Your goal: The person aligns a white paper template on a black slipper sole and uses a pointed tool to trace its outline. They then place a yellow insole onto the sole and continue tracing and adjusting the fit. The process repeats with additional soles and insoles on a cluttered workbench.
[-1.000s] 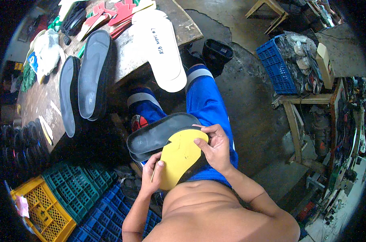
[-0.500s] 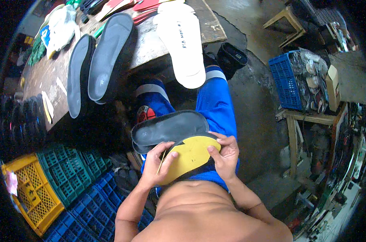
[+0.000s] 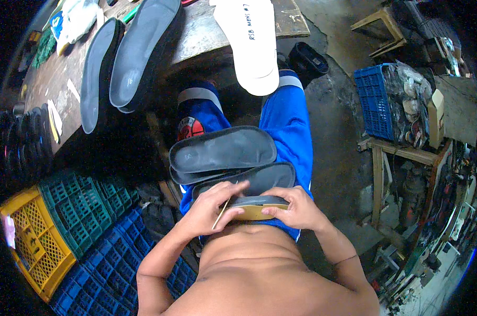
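Both hands grip a yellow, sole-shaped piece (image 3: 255, 212) close to my belly. It is tilted so that only a narrow band shows, with a dark grey layer along its upper edge. My left hand (image 3: 213, 206) closes on one end and also has a thin pale stick (image 3: 220, 213) between its fingers. At the opposite end, my right hand (image 3: 299, 208) pinches with thumb below and fingers over the top. Just beyond the hands a black shoe sole (image 3: 270, 178) rests on my lap, partly hidden by them. Another dark footbed (image 3: 222, 150) lies farther out across my thighs.
Two dark footbeds (image 3: 143, 52) and a white sole-shaped template (image 3: 254, 50) lie on the wooden table (image 3: 54, 87) ahead. Yellow (image 3: 41, 242), green and blue crates (image 3: 112, 268) stand at left. A filled blue crate (image 3: 374, 100) sits on a wooden stand at right.
The yellow piece has tipped from facing up to nearly edge-on, uncovering the black sole beyond it. My right hand has moved slightly lower. The view has shifted, so the table appears higher.
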A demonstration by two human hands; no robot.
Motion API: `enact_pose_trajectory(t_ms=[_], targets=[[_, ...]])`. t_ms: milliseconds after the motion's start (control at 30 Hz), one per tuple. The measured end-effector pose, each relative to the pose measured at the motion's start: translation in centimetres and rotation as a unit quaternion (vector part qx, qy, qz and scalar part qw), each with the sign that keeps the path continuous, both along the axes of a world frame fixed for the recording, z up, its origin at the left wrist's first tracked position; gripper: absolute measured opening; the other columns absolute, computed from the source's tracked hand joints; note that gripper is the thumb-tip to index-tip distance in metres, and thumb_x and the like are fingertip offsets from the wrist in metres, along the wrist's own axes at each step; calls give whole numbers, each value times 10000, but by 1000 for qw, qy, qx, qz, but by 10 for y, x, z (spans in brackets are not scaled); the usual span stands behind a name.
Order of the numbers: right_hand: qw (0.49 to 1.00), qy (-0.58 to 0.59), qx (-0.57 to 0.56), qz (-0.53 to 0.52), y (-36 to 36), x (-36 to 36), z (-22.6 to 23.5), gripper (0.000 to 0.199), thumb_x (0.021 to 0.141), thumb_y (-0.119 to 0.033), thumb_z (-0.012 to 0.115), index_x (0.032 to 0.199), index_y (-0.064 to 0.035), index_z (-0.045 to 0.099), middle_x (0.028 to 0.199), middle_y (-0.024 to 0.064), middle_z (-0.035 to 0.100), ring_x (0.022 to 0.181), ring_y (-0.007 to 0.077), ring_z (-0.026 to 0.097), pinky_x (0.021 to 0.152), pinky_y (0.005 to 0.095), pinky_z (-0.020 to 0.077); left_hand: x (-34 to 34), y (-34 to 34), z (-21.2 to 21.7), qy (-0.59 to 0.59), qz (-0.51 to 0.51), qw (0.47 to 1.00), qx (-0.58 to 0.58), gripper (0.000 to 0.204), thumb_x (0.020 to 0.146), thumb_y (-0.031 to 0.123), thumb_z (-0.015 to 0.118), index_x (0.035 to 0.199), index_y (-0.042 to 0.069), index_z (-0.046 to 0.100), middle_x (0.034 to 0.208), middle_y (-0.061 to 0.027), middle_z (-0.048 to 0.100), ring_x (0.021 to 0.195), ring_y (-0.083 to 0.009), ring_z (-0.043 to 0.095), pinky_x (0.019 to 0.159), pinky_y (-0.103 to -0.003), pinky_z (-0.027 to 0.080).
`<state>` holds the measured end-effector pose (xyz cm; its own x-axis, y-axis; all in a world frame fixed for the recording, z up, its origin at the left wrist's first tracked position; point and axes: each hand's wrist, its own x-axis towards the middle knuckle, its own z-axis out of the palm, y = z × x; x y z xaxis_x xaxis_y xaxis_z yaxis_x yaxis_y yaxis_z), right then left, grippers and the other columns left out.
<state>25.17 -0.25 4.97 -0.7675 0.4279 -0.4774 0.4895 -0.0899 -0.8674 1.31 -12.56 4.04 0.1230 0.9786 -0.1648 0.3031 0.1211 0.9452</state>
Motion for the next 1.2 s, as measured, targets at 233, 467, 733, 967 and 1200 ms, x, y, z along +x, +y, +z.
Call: enact_pose_trajectory(t_ms=[233,467,733,967,1200], targets=[[997,20,57,39,-7,1,5,336,856,-232,843,1101,-22,751,994,187,772,931,347,765,782,399,596,-2,-6,11,-86,70,990,89,446,1061,269,589,1418,9,643,879,-114,668,818,-257,624,785,-386,516],[995,38,78,38,-11,6,0,337,847,-242,841,1099,-38,747,994,196,761,915,385,746,746,427,590,35,-3,6,-146,152,976,57,237,940,39,746,989,36,514,824,-150,671,688,-253,663,614,-358,514],[997,41,66,30,-12,5,0,341,850,-247,844,1090,-26,745,965,212,753,875,390,744,715,429,580,43,4,-2,-122,152,975,104,300,889,-5,799,815,67,517,727,-101,634,615,-223,615,550,-334,467],[997,47,58,23,-10,4,0,338,849,-232,846,1091,-18,747,975,217,756,887,387,751,726,420,586,44,9,1,-117,140,978,106,297,882,-23,794,814,67,519,700,-97,616,610,-230,611,548,-339,466],[997,35,61,23,-9,3,3,298,808,-131,862,1050,4,751,949,189,767,881,354,768,725,376,586,44,9,-2,-106,141,978,109,312,876,-20,801,795,64,512,708,-104,614,612,-241,607,552,-343,467]])
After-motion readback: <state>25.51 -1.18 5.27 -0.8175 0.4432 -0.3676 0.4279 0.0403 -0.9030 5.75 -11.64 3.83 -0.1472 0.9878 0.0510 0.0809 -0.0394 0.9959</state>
